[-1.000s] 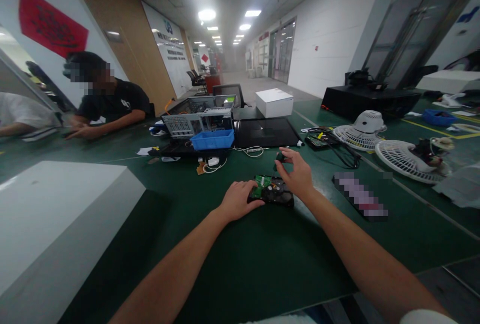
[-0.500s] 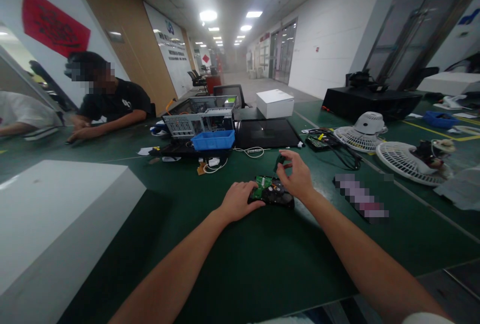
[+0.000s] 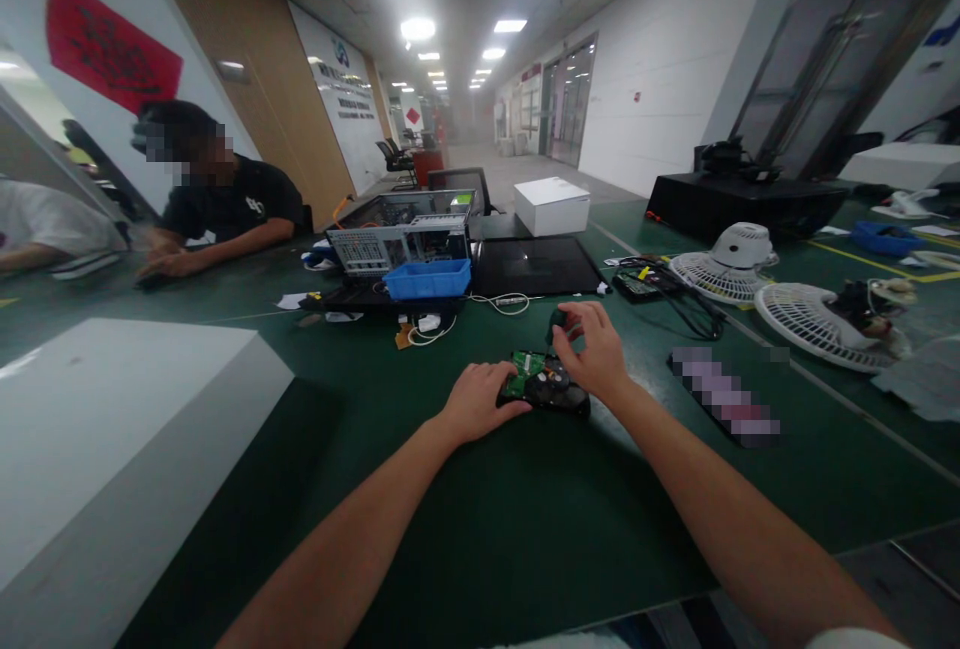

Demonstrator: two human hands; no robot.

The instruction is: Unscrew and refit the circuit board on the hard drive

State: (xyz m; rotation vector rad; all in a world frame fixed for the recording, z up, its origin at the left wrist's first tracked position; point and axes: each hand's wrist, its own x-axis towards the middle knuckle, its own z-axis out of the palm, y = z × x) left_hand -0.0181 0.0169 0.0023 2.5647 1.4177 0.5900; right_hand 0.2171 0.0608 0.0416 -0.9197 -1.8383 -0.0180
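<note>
A black hard drive (image 3: 546,389) with its green circuit board facing up lies on the green table (image 3: 525,529) in front of me. My left hand (image 3: 476,399) rests on the drive's left end, fingers curled against it. My right hand (image 3: 592,354) hovers over the drive's far right corner, its fingers pinched round the dark handle of a small tool (image 3: 556,322) that stands upright on the drive.
An open computer case (image 3: 401,239) with a blue tray (image 3: 427,279) stands behind, beside a black panel (image 3: 532,266) and a white box (image 3: 551,206). Two fan grilles (image 3: 817,324) lie right. A large white box (image 3: 112,449) sits left. A person in black (image 3: 225,209) sits at far left.
My right hand has drawn its fingers together round the tool's handle and shifted slightly. The left hand and the drive have stayed put.
</note>
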